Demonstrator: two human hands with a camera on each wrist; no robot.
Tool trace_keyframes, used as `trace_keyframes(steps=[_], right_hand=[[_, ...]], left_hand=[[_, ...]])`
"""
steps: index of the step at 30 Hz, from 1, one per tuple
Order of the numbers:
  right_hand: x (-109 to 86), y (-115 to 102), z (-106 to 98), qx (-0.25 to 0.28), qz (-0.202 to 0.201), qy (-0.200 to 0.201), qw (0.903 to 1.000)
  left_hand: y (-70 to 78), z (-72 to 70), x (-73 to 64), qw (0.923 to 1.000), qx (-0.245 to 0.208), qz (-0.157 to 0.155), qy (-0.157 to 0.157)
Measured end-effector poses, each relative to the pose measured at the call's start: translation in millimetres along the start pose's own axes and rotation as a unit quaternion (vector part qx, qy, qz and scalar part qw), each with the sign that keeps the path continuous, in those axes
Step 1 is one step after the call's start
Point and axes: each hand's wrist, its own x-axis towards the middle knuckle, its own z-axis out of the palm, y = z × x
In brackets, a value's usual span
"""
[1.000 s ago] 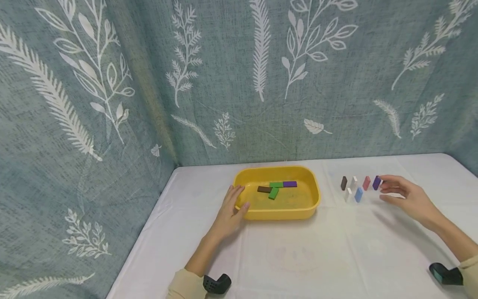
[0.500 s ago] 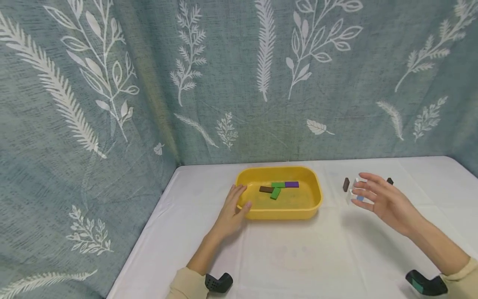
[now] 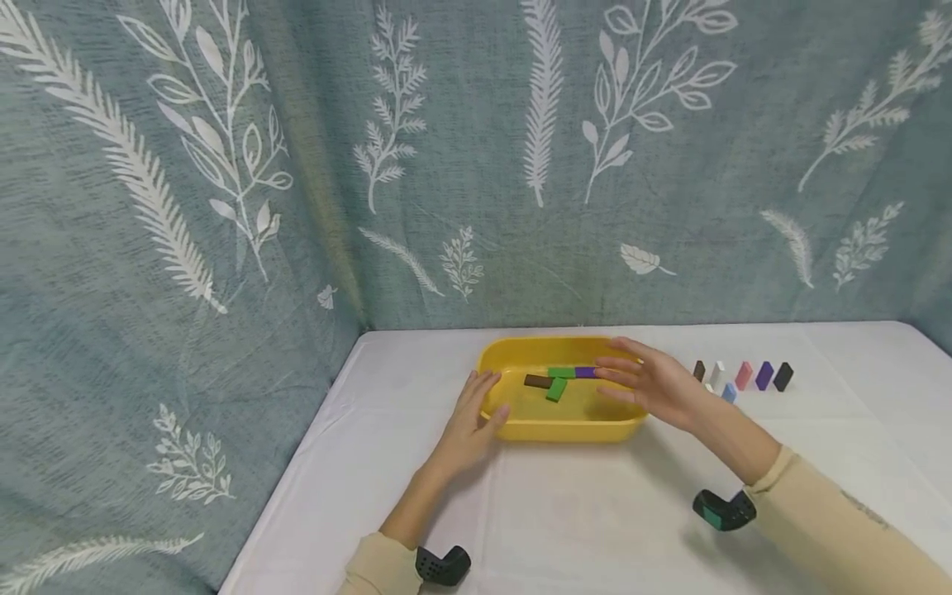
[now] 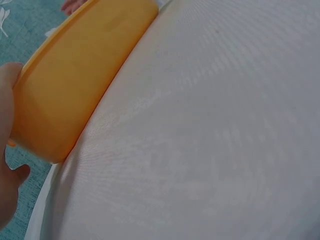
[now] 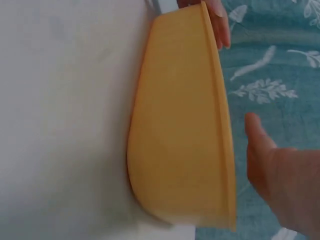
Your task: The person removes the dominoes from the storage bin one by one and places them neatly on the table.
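Observation:
A yellow tray (image 3: 563,431) stands on the table; a brown block (image 3: 538,381), two green blocks, one a green block (image 3: 556,389) lying aslant, and a purple block (image 3: 585,373) lie in it. My left hand (image 3: 463,430) rests on the tray's left rim, fingers extended; in the left wrist view its thumb (image 4: 20,173) is apart from the wall. Over the tray's right end hovers my right hand (image 3: 662,387), fingers spread, with nothing visible in them. The right wrist view shows that thumb (image 5: 257,137) beside the tray's rim (image 5: 220,110), not touching it.
Small blocks stand on end right of the tray: brown block (image 3: 699,370), white block (image 3: 717,373), pink block (image 3: 744,376), purple block (image 3: 764,376), black block (image 3: 783,377), blue block (image 3: 730,392). My right forearm partly hides the front ones. A patterned curtain (image 3: 491,165) hangs behind.
My right hand has left the standing blocks and moved left to the tray. The black block, hidden at first, now stands at the row's right end. My left hand stays on the tray.

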Motion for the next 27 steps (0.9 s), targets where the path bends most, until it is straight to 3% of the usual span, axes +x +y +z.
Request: trace_keyframes(steps=[4, 8, 14, 20, 27], right_hand=[[27.6, 10.1, 8.3, -0.019, 0.035, 0.058, 0.9975], [50.8, 21.5, 15.1, -0.076, 0.064, 0.091, 0.991], [71.3, 34.8, 22.9, -0.177, 0.089, 0.095, 0.9756], [82.1, 38.9, 29.6, -0.207, 0.095, 0.081, 0.9702], [89.0, 46.2, 39.8, -0.256, 0.085, 0.104, 0.9573]], left_hand=[[-1.1, 0.1, -0.7, 1.0, 0.007, -0.005, -0.003], [-0.9, -1.1, -1.1, 0.9999, 0.009, -0.009, -0.008], [0.8, -3.2, -0.6, 0.9999, 0.006, -0.003, -0.011], [2.8, -3.8, 0.6, 0.9999, 0.01, 0.01, -0.005], [1.1, -4.4, -1.1, 0.9999, 0.006, 0.009, -0.006]])
